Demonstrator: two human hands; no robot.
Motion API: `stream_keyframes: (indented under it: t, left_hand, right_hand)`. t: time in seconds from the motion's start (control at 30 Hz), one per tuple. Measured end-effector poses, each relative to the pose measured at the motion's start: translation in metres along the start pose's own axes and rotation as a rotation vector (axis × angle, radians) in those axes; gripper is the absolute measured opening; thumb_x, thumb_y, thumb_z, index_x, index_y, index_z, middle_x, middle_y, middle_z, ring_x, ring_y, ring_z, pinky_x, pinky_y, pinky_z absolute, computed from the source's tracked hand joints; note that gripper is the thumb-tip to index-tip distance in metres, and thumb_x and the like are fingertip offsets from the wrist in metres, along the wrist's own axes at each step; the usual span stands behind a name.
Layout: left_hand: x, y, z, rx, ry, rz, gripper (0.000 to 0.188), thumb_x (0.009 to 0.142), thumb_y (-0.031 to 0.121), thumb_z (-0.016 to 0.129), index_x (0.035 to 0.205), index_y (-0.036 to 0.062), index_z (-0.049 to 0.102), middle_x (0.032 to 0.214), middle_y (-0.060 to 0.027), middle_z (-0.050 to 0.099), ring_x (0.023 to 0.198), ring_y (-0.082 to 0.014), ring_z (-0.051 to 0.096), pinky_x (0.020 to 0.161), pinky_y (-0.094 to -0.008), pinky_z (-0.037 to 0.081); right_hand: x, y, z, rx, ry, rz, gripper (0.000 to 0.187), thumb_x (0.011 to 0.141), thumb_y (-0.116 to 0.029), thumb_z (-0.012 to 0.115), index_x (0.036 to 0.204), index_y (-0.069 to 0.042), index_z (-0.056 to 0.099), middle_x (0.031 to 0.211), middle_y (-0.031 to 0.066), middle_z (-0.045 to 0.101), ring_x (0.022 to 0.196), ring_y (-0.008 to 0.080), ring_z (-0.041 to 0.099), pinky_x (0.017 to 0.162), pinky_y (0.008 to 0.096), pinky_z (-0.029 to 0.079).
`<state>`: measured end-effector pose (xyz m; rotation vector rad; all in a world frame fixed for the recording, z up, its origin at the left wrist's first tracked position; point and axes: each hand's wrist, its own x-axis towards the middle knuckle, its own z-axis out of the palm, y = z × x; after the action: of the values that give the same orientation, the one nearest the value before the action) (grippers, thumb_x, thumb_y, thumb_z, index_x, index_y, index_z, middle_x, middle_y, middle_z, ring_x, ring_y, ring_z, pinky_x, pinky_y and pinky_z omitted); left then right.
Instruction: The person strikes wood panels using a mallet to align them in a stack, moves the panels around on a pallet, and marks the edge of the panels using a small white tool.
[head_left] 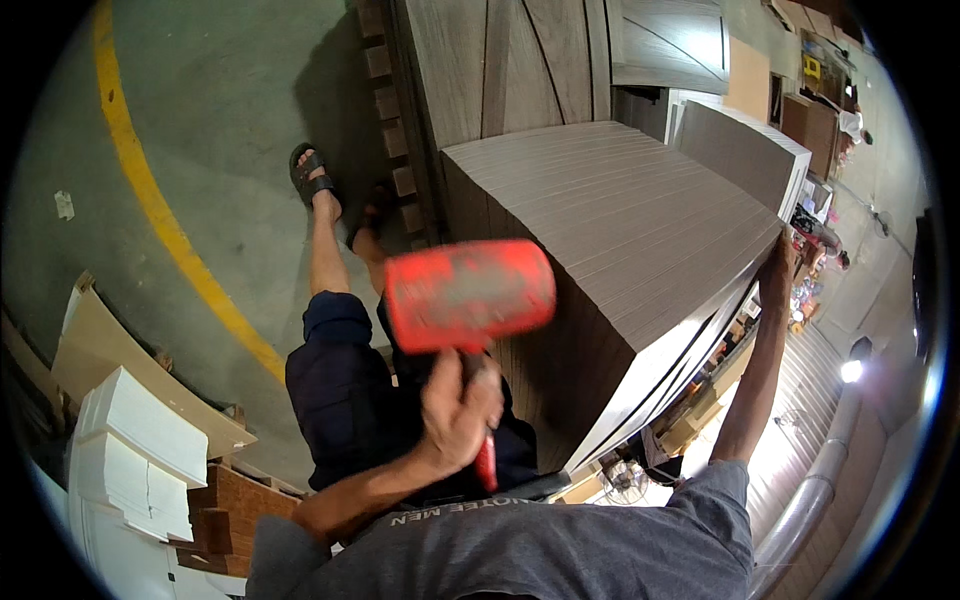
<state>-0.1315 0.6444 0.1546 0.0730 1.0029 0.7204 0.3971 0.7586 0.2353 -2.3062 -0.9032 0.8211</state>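
A: So where was the mallet (470, 295), and was it actually being held?

B: Yep, its handle (485, 465) was wrapped by the left grip (460, 405), close under the red head. It was held up beside the stack of grey-brown panels (610, 220), with the visible edge of the pallet (388, 105) running on beyond it.

A: And the right grip (777, 262)?

B: Set against the stack's far right corner. Whether anything was clenched there couldn't be told.

A: Heavy thing?

B: Head-heavy, I'd guess, tough and pretty scuffed, so hardly fragile. Best held high for control, lower for swing. The stack looked stiff and hefty, its corners probably easily chipped, so best steadied with a flat palm along an edge.
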Motion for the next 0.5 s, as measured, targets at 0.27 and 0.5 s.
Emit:
stream_keyframes:
  t: [0.27,0.5]
  left_hand:
    - [0.16,0.047,-0.127,0.505,0.19,-0.059,0.021,0.098,0.018,0.053,0.084,0.0028,0.051,0.062,-0.0023,0.05,0.043,-0.0111,0.049,0.038,-0.0279,0.042]
    - [0.213,0.096,-0.136,0.499,-0.002,-0.051,0.019,0.1,0.023,0.055,0.1,0.0041,0.056,0.072,-0.0004,0.053,0.054,-0.0075,0.05,0.045,-0.0244,0.041]
  right_hand:
    - [0.004,0.006,-0.009,0.038,-0.001,-0.007,0.058,0.103,-0.048,0.047,0.133,0.001,0.056,0.128,0.0125,0.061,0.113,0.0221,0.058,0.099,0.0351,0.043]
    - [0.006,0.02,-0.021,-0.13,0.013,-0.172,0.052,0.106,-0.042,0.046,0.137,0.0,0.052,0.131,0.0107,0.059,0.112,0.0226,0.059,0.097,0.0344,0.046]
